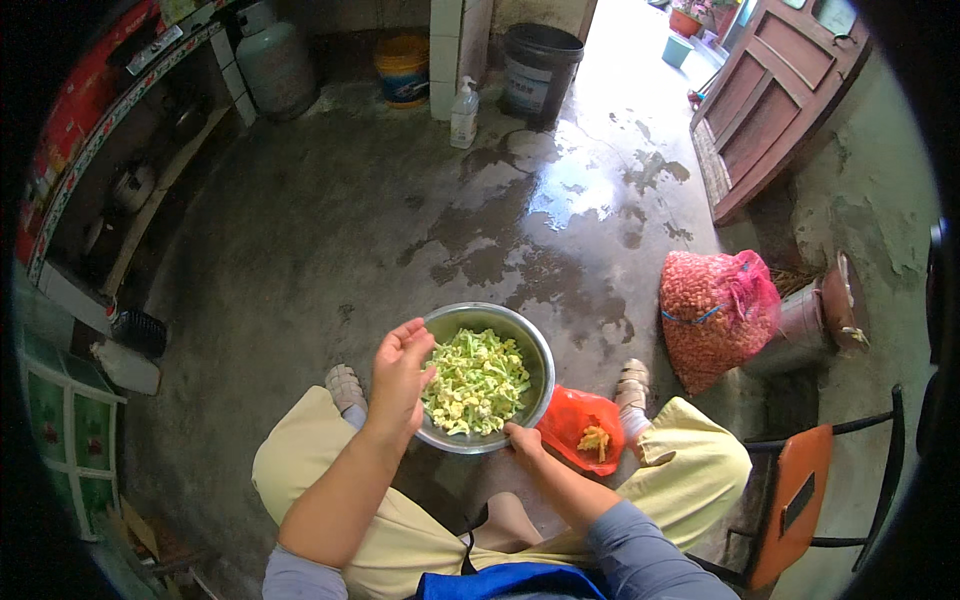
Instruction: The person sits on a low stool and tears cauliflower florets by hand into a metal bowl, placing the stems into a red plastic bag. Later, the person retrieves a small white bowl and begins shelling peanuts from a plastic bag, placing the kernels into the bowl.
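A round stainless steel bowl (541, 360) is in front of me between my feet, filled with small chopped pieces of pale green and yellowish cauliflower (480, 382). My right hand (523, 439) grips the bowl's near rim, thumb uppermost. Over the left rim is my left hand (397, 367), raised with the fingers bent and somewhat apart; I see nothing held in it. Just right of the bowl, a red plastic bag (559, 420) lies open on the floor with yellowish scraps (595, 442) inside.
A pink mesh sack (697, 315) of peanuts leans by a metal bin (802, 322) at right. Nearer stands an orange-backed chair (791, 502). Wet patches mark the concrete floor (300, 225). Farther off are a pump bottle (464, 116), a black bucket (536, 71) and an open wooden door (772, 90).
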`<state>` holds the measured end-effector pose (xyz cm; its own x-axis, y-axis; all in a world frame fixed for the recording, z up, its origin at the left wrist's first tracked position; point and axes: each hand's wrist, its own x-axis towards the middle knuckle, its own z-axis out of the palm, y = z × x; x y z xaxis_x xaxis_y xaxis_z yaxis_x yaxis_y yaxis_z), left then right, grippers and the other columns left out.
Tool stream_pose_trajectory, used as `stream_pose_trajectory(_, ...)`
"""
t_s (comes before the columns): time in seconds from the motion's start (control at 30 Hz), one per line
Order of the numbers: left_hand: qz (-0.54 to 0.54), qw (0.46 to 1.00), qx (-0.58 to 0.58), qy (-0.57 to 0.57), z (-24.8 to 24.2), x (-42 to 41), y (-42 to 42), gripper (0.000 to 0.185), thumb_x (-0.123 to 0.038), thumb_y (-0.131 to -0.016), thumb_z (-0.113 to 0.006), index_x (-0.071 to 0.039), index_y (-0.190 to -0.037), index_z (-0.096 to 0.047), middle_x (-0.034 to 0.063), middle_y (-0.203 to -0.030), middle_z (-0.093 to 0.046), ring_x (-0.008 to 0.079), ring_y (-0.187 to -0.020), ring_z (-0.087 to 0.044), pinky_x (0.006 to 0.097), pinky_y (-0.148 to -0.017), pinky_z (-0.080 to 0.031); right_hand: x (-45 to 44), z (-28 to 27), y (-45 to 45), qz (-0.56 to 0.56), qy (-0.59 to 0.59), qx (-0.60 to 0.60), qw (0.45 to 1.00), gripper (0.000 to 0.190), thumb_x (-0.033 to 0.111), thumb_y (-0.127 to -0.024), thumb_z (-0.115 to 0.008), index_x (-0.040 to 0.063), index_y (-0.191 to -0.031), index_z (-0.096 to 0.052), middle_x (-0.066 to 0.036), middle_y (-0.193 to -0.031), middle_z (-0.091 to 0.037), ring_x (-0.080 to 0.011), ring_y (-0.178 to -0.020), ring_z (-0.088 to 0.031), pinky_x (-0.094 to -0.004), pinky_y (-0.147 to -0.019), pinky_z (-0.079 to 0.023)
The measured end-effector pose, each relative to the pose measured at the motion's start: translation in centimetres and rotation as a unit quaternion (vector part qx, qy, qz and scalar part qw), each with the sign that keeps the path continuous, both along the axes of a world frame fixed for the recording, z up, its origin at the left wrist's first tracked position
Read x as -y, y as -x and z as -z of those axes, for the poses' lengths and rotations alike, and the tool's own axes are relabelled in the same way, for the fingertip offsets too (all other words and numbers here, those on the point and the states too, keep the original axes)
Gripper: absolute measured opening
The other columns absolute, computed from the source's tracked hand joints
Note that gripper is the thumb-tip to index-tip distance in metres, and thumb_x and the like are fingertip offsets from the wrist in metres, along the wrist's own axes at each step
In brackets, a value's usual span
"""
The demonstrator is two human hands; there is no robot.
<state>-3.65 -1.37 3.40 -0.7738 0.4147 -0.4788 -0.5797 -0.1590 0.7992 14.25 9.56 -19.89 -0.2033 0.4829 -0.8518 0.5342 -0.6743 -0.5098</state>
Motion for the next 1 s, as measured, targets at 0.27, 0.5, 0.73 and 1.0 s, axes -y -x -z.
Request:
stream_pose_trajectory(0.27, -0.12, 0.988, -0.09, -0.029, -1.8, 2.6, 0.3, 0.041, -0.021, -0.084, -0.059, -0.012, -0.122, -0.046, 0.003, -0.121, -0.048, 0.0165, -0.114, -0.042, 0.0429, -0.104, -0.019, -0.8, -11.4, -1.4, 0.067, 0.046, -0.101, 0.992, 0.016, 0.005, -0.074, -0.058, -0.004, -0.087, -0.055, -0.01, -0.081, -0.057, -0.0216, -0.07, -0.059, -0.0334, -0.058, -0.052)
stream_pose_trajectory(0.5, -0.194, 0.954, -0.226, -0.012, 0.8, 4.6, 1.4, 0.047, -0.008, -0.085, -0.054, 0.002, -0.127, -0.037, 0.0177, -0.127, -0.041, 0.0225, -0.121, -0.038, 0.0321, -0.103, -0.028, -5.3, -19.3, -1.6, 0.007, 0.012, -0.113, 0.993, 0.013, 0.004, -0.075, -0.058, -0.005, -0.082, -0.055, -0.011, -0.077, -0.056, -0.0207, -0.064, -0.058, -0.0302, -0.055, -0.052)
stream_pose_trajectory(0.73, -0.195, 0.977, 0.054, -0.071, 8.6, 4.4, 1.6, 0.055, -0.008, -0.086, -0.054, 0.005, -0.134, -0.029, 0.0222, -0.138, -0.029, 0.0243, -0.128, -0.03, 0.0336, -0.106, -0.024, -3.9, -15.4, -1.2, -0.044, -0.078, -0.041, 0.995, 0.02, 0.006, -0.074, -0.061, -0.009, -0.087, -0.057, -0.011, -0.078, -0.06, -0.0209, -0.065, -0.06, -0.0318, -0.058, -0.051)
stream_pose_trajectory(1.0, -0.233, 0.96, -0.09, 0.124, 5.0, 0.7, 2.3, 0.053, -0.011, -0.088, -0.053, 0.002, -0.134, -0.03, 0.0222, -0.141, -0.025, 0.0264, -0.133, -0.024, 0.0353, -0.108, -0.019, -3.3, -10.1, 0.5, -0.053, -0.05, -0.003, 0.997, 0.022, 0.014, -0.076, -0.061, -0.008, -0.082, -0.06, -0.008, -0.075, -0.061, -0.0159, -0.063, -0.056, -0.0291, -0.061, -0.045)
